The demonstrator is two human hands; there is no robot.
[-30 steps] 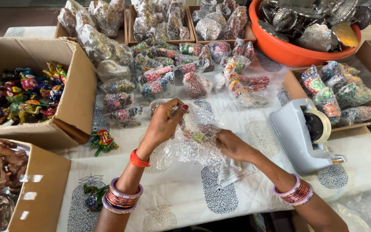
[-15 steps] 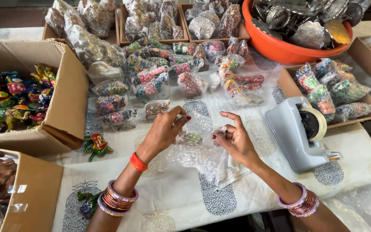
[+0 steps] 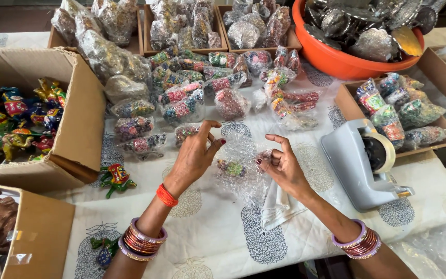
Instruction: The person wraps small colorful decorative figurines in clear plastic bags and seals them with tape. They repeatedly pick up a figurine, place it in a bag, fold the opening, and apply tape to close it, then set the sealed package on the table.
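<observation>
My left hand (image 3: 194, 157) and my right hand (image 3: 282, 165) hold a sheet of clear bubble wrap (image 3: 241, 178) between them above the table. A small colourful figurine (image 3: 232, 167) sits inside the wrap, between the fingertips. The fingers of both hands pinch the wrap's upper edges. Both wrists wear bangles. More loose wrap hangs down onto the printed white tablecloth (image 3: 218, 232) beneath the hands.
A grey tape dispenser (image 3: 361, 160) stands right of my right hand. A heap of wrapped figurines (image 3: 192, 98) lies behind. A cardboard box of painted figurines (image 3: 19, 121) sits left, another box (image 3: 11, 232) at lower left, an orange tub (image 3: 347, 57) behind right. A loose painted figurine (image 3: 115, 178) lies near the box.
Both hands have come closer together around the wrap, folding it over the figurine. The right hand has lifted off the table to the wrap's right edge.
</observation>
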